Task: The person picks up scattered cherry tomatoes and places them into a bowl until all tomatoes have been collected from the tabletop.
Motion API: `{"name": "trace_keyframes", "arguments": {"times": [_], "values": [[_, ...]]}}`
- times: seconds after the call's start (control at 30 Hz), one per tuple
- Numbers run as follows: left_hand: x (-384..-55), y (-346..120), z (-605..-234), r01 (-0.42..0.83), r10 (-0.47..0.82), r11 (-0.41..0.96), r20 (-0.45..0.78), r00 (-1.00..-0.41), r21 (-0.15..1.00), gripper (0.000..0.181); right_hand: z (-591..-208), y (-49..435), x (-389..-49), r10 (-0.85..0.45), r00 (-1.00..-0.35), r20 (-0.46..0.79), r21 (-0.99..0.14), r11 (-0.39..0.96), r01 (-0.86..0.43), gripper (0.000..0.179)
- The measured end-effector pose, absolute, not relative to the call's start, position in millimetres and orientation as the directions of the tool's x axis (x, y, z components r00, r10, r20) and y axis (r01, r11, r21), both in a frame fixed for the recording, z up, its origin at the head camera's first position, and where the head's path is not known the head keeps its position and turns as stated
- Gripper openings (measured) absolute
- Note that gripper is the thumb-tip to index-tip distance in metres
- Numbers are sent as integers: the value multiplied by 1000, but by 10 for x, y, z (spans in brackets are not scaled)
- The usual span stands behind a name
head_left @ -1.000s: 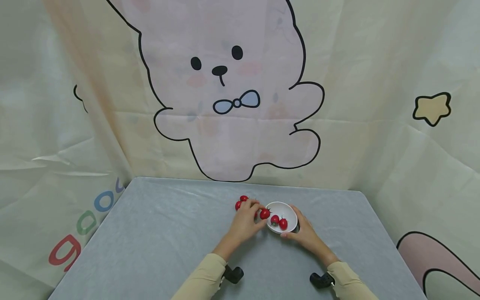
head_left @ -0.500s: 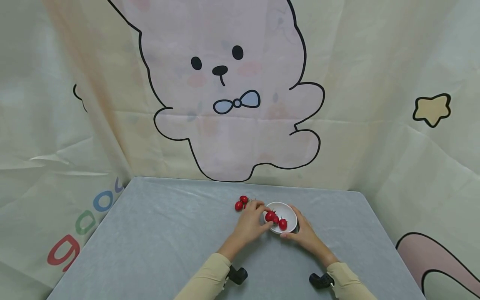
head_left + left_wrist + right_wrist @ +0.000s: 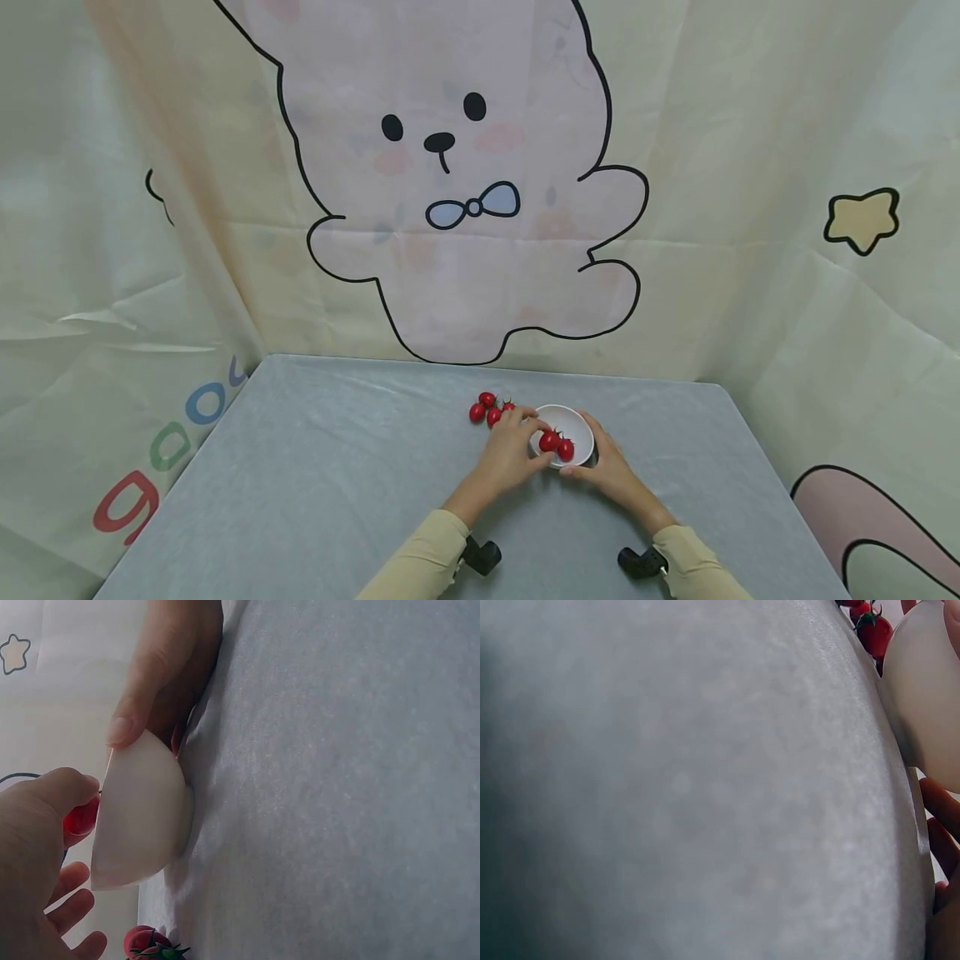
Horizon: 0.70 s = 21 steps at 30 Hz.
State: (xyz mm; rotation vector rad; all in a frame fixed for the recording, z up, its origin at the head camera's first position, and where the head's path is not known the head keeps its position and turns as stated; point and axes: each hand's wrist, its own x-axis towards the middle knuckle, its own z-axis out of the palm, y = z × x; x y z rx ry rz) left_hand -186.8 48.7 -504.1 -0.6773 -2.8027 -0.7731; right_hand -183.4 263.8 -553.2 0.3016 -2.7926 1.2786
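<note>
I am watching my right hand (image 3: 611, 467) cupping the white bowl (image 3: 577, 417); my left hand (image 3: 513, 450) is pinching a tomato (image 3: 548, 441) over it. One tomato (image 3: 566, 450) is already inside, three tomatoes (image 3: 489, 409) waiting beyond my left fingers.

you're at a staged recording corner, not a real kitchen: a cartoon bunny curtain (image 3: 465, 192) hangs as backdrop on all sides, and a grey cloth covers the small worktop (image 3: 315, 467).
</note>
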Motion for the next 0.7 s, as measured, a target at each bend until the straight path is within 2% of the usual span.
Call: {"name": "trace_keyframes", "arguments": {"times": [0.7], "values": [[-1855, 508, -5114, 443, 381, 771, 224, -897, 458, 40, -5563, 2641, -1842, -166, -974, 156, -745, 627, -227, 104]]}}
